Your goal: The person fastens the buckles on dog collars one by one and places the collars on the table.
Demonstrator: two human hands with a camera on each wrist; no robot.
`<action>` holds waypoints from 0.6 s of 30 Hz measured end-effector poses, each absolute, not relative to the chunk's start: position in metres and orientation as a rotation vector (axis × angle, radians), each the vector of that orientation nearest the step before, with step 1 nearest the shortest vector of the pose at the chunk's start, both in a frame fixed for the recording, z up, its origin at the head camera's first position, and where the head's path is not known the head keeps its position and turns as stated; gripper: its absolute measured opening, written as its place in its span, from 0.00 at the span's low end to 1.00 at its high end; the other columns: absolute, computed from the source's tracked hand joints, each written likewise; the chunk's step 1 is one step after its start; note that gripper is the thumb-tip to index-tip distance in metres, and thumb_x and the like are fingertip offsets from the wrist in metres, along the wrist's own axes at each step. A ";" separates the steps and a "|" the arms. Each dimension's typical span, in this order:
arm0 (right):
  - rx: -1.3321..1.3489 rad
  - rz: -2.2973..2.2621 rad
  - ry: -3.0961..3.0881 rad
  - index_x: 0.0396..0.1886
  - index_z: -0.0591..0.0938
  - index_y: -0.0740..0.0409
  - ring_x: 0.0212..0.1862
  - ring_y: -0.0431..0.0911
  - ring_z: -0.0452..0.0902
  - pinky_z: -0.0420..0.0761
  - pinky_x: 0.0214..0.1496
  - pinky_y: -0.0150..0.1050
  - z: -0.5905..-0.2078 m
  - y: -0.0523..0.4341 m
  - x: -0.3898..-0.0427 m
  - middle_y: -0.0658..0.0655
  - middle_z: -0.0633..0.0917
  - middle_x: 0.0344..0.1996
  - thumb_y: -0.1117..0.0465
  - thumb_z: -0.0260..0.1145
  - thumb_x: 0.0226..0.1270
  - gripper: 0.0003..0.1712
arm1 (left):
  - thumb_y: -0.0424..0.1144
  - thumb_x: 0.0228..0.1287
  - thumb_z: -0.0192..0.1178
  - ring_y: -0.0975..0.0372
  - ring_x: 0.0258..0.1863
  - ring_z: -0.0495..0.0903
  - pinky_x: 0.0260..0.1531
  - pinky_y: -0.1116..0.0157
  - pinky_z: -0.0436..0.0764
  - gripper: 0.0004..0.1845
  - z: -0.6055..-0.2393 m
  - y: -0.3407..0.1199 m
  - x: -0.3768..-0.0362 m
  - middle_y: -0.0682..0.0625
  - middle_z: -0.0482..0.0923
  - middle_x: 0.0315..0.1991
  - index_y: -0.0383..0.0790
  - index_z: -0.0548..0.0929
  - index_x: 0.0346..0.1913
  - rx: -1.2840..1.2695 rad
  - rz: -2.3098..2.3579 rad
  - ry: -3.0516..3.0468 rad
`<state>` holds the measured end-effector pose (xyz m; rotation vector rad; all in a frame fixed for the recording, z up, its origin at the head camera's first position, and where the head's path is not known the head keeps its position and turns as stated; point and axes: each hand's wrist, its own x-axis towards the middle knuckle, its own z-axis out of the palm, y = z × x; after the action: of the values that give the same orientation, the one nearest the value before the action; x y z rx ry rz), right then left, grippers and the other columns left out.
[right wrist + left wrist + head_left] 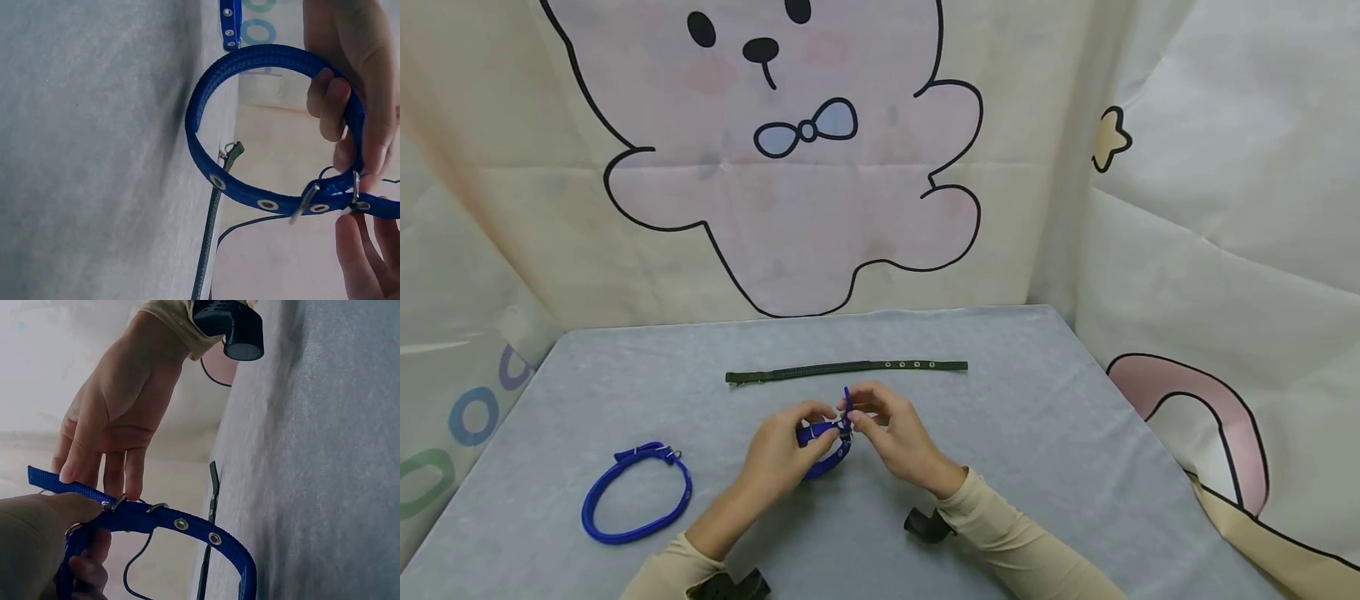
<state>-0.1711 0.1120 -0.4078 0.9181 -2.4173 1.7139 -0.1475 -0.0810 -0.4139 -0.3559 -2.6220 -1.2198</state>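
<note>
A blue collar (826, 468) with metal eyelets is bent into a loop above the table, in front of me. My left hand (778, 450) grips its band beside the metal buckle (356, 189), thumb on one side and fingertips on the other. With thumb and fingers my right hand (891, 433) holds the free strap end (47, 479), which sticks out past the buckle. The strap runs through the buckle, and a metal ring (304, 204) sits on the band close by. Fingers partly cover the buckle in the head view.
On the left of the grey table (1037, 467) lies a second blue collar (655, 527), closed into a loop. A dark green collar (850, 367) with eyelets lies stretched straight behind my hands. Printed cloth (1015, 233) hangs around the back and sides.
</note>
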 end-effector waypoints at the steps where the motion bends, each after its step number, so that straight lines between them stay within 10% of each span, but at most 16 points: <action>1: 0.913 1.743 -2.402 0.56 0.77 0.65 0.55 0.54 0.84 0.85 0.47 0.37 -0.408 0.112 -0.172 0.63 0.85 0.50 0.66 0.59 0.77 0.13 | 0.37 0.59 0.74 0.64 0.37 0.83 0.39 0.62 0.81 0.09 -0.414 -0.082 -0.148 0.54 0.87 0.35 0.47 0.87 0.41 -0.361 -1.249 -2.611; 18: 0.892 1.928 -2.242 0.58 0.71 0.66 0.50 0.52 0.85 0.88 0.43 0.42 -0.410 0.116 -0.180 0.71 0.82 0.49 0.66 0.53 0.80 0.13 | 0.35 0.69 0.65 0.60 0.46 0.87 0.44 0.66 0.85 0.08 -0.414 -0.088 -0.150 0.50 0.88 0.46 0.46 0.89 0.48 -0.544 -1.486 -2.491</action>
<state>-0.1796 0.1155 -0.4103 0.8918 -2.2422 1.9275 -0.1500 -0.0882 -0.4135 -0.5444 -2.4912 -1.4862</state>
